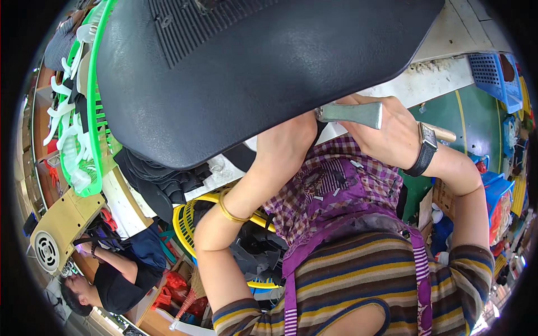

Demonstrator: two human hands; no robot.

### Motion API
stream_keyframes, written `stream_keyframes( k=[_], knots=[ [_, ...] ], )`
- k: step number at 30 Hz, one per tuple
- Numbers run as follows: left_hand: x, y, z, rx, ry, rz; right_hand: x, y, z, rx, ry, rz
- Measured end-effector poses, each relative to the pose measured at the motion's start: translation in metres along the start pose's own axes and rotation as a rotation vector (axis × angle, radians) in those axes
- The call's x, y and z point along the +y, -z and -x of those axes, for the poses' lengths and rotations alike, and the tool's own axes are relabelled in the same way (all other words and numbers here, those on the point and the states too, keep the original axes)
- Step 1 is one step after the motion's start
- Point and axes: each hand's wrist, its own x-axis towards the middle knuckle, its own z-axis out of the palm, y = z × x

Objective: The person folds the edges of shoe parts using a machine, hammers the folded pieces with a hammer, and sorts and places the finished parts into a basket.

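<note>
My right hand, with a black-strapped watch at the wrist, is closed around a hammer. The hammer's wedge-shaped metal head points toward my left hand, and the end of its wooden handle shows behind the wrist. My left hand is close beside the hammer head. Its fingers go out of sight under a large black panel with a ribbed patch, which covers much of the upper view. Black material shows next to my left hand; what the fingers touch is hidden.
A pile of black pieces lies on the white tabletop. A green basket with white parts stands at left. A yellow basket holds black pieces below. A person is at lower left; a blue crate is at right.
</note>
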Motion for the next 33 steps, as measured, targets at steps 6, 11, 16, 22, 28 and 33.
stream_keyframes(
  k=[6, 11, 16, 22, 28, 33],
  knots=[
    [-0.011, -0.006, 0.013, 0.286, 0.513, 0.582, 0.002, -0.002, -0.001, 0.025, -0.017, -0.083],
    [-0.019, -0.015, 0.026, 0.303, 0.18, 0.51, 0.002, -0.003, 0.002, 0.031, -0.01, -0.044],
    [-0.024, -0.015, 0.023, 0.239, 0.08, 0.58, 0.001, -0.003, 0.001, 0.017, 0.011, 0.009],
    [-0.02, 0.001, 0.009, 0.169, 0.039, 0.422, -0.003, 0.002, 0.001, 0.016, -0.017, 0.025],
    [-0.013, 0.009, 0.002, 0.006, -0.014, 0.096, -0.01, 0.004, 0.006, -0.038, -0.025, -0.042],
    [-0.004, 0.002, 0.0, 0.053, 0.116, 0.266, -0.011, 0.002, 0.007, -0.036, -0.016, -0.042]
  ],
)
